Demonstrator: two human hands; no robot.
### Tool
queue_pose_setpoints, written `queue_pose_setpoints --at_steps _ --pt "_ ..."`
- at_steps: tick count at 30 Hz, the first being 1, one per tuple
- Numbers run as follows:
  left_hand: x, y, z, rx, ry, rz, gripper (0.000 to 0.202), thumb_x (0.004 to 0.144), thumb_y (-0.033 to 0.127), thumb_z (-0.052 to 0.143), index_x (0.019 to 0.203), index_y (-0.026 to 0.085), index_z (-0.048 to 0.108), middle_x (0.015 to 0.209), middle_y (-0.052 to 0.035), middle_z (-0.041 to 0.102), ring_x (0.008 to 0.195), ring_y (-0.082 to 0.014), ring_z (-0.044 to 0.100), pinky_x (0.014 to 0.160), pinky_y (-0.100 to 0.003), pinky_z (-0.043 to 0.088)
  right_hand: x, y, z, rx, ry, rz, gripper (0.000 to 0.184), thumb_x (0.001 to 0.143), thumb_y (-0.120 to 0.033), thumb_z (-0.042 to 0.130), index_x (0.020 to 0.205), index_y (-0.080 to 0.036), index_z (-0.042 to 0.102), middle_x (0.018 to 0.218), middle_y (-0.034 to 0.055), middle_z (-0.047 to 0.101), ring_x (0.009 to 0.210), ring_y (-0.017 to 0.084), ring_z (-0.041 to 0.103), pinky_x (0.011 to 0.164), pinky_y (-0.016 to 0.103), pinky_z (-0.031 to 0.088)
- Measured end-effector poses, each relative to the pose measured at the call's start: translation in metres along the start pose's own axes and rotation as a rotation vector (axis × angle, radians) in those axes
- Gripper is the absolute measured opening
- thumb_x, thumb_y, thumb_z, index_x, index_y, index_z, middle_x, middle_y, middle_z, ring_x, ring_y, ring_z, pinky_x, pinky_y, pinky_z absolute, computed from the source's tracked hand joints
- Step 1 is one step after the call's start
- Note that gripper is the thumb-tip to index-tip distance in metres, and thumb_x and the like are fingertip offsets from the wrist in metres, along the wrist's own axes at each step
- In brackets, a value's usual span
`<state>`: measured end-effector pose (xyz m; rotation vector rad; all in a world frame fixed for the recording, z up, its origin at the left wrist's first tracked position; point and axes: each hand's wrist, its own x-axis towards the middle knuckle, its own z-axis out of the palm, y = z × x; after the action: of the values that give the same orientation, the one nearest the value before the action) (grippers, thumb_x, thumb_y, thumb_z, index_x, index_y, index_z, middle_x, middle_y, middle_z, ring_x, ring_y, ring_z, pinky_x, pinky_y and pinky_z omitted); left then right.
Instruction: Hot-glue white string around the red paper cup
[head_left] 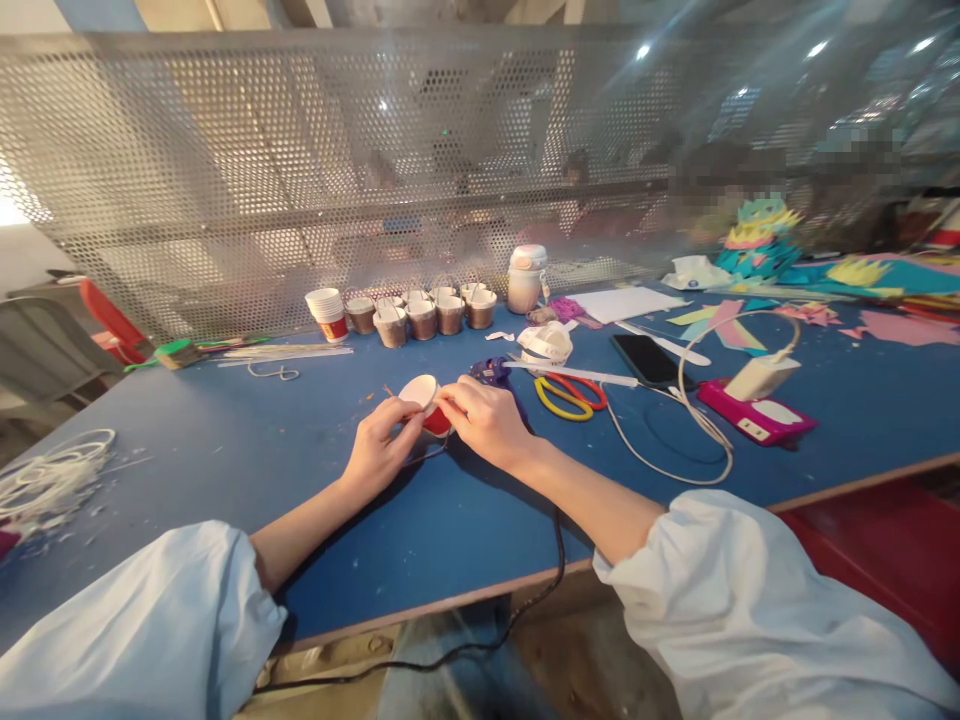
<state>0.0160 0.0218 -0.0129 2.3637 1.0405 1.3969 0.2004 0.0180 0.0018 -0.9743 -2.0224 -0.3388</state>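
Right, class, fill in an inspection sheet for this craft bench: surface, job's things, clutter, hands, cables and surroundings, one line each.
Surface: blue table, wood-edged, dotted with white scraps.
Job's things: red-and-white paper cup, tipped on its side between the hands.
Clutter: row of brown cups, cup stack, scissors, phone, tape roll, white strips at the left edge.
Hands: left hand and right hand both grip the paper cup.
Cables: white cable loops from the charger; black cable drops over the near edge.
Surroundings: perforated metal screen behind the table; coloured paper shapes far right.
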Motion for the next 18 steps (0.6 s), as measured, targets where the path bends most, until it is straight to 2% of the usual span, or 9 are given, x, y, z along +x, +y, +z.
queue_pose_setpoints --at_steps 18 --pt "0.0007 -0.0018 -0.0001 -0.027 -0.008 0.013 0.015 0.088 0.025 0.052 0.083 0.017 0.064 0.074 -0.0020 0.063 0.070 -0.0136 0.058 0.069 -0.025 0.046 0.0018 0.0063 0.0019 0.004 0.038 -0.007 0.021 0.097 -0.023 0.046 0.087 -0.016 0.063 0.077 0.0035 0.065 0.068 0.013 0.062 0.061 0.023 0.042"
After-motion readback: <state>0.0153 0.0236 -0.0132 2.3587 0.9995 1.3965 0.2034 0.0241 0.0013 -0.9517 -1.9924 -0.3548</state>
